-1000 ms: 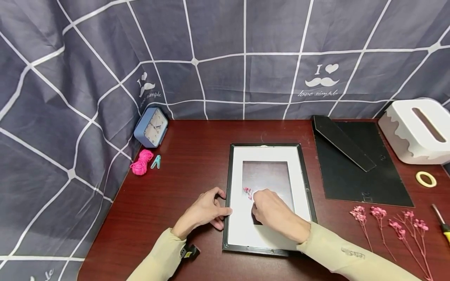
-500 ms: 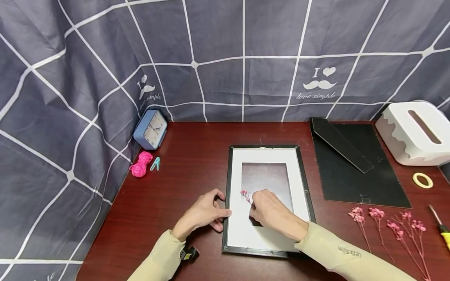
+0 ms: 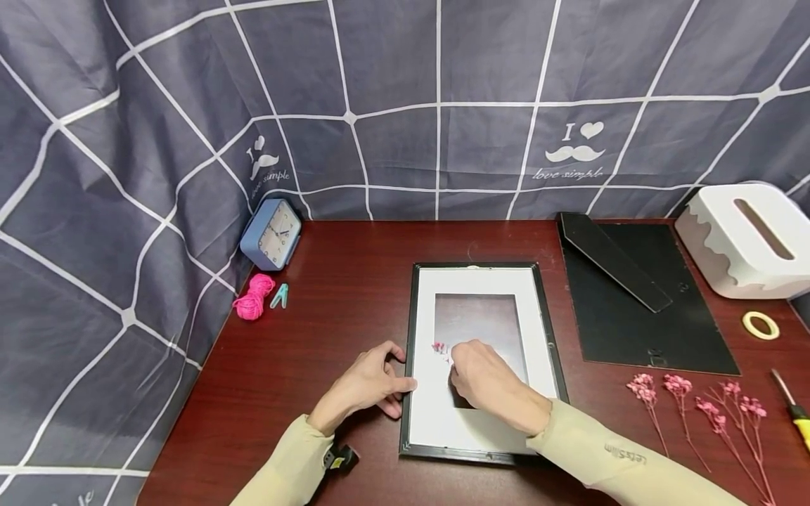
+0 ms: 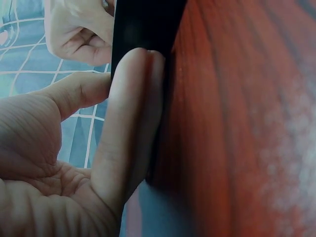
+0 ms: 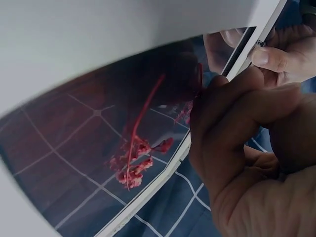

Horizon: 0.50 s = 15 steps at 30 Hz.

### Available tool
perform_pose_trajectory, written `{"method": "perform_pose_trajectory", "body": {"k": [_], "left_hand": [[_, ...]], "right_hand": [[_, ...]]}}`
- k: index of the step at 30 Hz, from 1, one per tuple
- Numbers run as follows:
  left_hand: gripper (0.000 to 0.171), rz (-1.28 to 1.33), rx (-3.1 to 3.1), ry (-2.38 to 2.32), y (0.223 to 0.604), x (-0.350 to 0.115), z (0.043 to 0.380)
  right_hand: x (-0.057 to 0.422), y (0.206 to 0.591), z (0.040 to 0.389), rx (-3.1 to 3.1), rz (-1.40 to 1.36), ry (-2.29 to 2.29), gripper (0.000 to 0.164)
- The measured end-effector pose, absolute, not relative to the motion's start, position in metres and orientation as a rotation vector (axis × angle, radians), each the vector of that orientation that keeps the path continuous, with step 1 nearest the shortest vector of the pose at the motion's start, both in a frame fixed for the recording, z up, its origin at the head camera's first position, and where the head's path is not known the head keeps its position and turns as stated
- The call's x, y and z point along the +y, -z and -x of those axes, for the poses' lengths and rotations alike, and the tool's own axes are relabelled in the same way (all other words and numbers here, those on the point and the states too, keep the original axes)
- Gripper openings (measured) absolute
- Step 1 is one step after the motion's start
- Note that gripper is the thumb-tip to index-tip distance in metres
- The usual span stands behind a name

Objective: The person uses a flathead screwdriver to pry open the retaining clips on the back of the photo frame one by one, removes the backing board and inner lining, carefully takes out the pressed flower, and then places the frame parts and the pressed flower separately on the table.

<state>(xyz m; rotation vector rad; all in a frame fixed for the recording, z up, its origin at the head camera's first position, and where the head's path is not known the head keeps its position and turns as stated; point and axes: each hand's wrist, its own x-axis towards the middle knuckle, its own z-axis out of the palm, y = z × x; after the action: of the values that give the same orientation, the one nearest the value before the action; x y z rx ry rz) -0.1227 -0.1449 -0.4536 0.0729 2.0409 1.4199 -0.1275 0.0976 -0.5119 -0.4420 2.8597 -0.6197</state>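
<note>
A picture frame (image 3: 550, 344) with a black rim and white mat (image 3: 481, 280) lies on the table. My left hand (image 3: 367, 379) holds its left edge, thumb on the top and fingers against the outer side (image 4: 133, 113). Over the mat's window my right hand (image 3: 490, 386) has its fingers curled, pinching a small pink dried flower sprig (image 3: 439, 347) whose head pokes out left of the knuckles. The fingertips and stem end are hidden from above. In the right wrist view, pink blossoms (image 5: 134, 168) on a thin stem show against the glossy window.
Several pink dried flower sprigs (image 3: 678, 385) lie at the right, near a screwdriver (image 3: 801, 416) and a tape roll (image 3: 761, 325). Behind them are a black backing board (image 3: 607, 330) and a tissue box (image 3: 747, 239). Pink yarn (image 3: 253, 299), a clip (image 3: 280, 296) and a clock (image 3: 272, 234) stand left.
The sprig's head has shifted slightly left beside the right hand, and its stem now shows less. My left hand stays on the frame's edge. The whole head view has dropped slightly.
</note>
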Motion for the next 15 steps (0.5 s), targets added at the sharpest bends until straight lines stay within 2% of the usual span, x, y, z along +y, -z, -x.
{"method": "perform_pose_trajectory", "body": {"k": [12, 15], "left_hand": [[0.051, -0.061, 2.032, -1.412, 0.455, -0.146, 0.123], [0.052, -0.063, 2.029, -1.416, 0.454, -0.146, 0.123]], "right_hand": [[0.099, 0.503, 0.127, 2.786, 0.418, 0.789, 0.042], [0.104, 0.489, 0.123, 2.763, 0.365, 0.874, 0.037]]}}
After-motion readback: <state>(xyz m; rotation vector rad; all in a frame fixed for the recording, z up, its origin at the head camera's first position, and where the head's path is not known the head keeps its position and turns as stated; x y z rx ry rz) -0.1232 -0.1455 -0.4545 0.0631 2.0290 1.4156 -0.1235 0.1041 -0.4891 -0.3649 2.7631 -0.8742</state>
